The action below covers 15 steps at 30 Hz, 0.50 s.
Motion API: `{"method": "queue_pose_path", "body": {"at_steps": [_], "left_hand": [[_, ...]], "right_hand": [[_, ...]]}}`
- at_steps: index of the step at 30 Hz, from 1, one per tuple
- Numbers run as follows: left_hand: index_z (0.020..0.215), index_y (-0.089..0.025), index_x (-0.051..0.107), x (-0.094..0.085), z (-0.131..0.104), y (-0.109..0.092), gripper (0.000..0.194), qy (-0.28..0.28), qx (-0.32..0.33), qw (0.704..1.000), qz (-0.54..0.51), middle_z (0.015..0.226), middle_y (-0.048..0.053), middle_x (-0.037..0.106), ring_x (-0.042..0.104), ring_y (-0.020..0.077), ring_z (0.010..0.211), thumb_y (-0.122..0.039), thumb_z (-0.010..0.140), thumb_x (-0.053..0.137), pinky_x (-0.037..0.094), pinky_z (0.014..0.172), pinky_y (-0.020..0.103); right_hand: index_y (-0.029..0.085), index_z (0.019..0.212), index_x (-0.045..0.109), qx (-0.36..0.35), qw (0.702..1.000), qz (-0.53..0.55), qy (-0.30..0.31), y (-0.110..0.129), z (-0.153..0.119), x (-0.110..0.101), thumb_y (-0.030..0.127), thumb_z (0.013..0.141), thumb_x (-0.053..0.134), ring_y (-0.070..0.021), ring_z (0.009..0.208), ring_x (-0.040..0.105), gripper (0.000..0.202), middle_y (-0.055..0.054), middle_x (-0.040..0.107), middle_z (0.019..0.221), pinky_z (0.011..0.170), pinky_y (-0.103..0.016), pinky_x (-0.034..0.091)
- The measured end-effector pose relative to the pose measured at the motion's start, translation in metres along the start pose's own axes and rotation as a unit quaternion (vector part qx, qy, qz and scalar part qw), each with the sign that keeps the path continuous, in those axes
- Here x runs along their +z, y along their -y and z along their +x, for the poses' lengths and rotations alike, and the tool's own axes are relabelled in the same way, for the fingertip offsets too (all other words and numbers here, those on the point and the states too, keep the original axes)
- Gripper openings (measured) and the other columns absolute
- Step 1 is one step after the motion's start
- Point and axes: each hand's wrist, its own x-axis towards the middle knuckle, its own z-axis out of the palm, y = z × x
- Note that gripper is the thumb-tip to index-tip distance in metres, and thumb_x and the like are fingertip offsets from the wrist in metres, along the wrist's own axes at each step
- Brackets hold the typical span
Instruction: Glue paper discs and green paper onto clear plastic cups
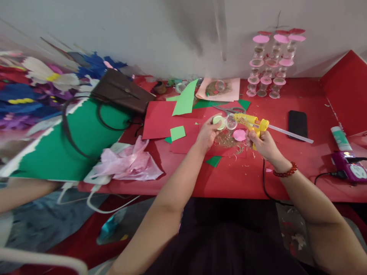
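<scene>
Between the fingers of my left hand (pixel 207 134) is a small clear plastic cup (pixel 231 122), lying sideways with a pale green paper disc (pixel 219 122) at its near-left end. My right hand (pixel 262 143) is wrapped round the handle of a yellow hot glue gun (pixel 249 121). Its nozzle meets or nearly meets the cup's rim; I cannot tell which. A long translucent glue stick (pixel 292 133) juts out of the gun's back. Just below the nozzle lies a pink paper disc (pixel 239 135), among dry brown shreds (pixel 226 140). Grey-handled scissors (pixel 237 110) rest behind the gun.
Stacked clear cups with pink discs (pixel 266 80) stand against the wall. Right of me are a black phone (pixel 297 124), a glue tube (pixel 341 138) and a purple power socket (pixel 351 168). On the left lie a brown bag (pixel 123 89), green board (pixel 63 141) and pink plastic bag (pixel 132 160).
</scene>
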Motion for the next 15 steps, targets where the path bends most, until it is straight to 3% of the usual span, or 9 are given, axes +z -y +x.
{"method": "queue_pose_path", "body": {"at_steps": [9,15], "left_hand": [[0.116,-0.025,0.077,0.0011,-0.0011,-0.0014,0.046,-0.004,-0.007,1.0,0.007,0.109,0.005,0.078,0.071,0.0229,0.11,-0.021,0.072,0.088,0.056,0.097,0.038],[0.113,-0.025,0.078,0.0006,-0.0014,-0.0013,0.041,-0.004,-0.006,1.0,0.008,0.109,0.005,0.078,0.071,0.0222,0.108,-0.021,0.073,0.088,0.057,0.095,0.036]], "right_hand": [[0.023,0.062,0.052,-0.023,1.0,-0.01,0.009,-0.0008,0.0008,-0.0013,0.091,0.082,0.057,-0.0096,0.053,0.048,0.071,0.001,0.054,0.056,0.052,-0.027,0.041],[0.023,0.061,0.052,-0.021,1.0,-0.014,0.007,-0.0003,0.0011,-0.0016,0.092,0.082,0.056,-0.0099,0.053,0.048,0.072,0.001,0.055,0.055,0.052,-0.029,0.042]]}}
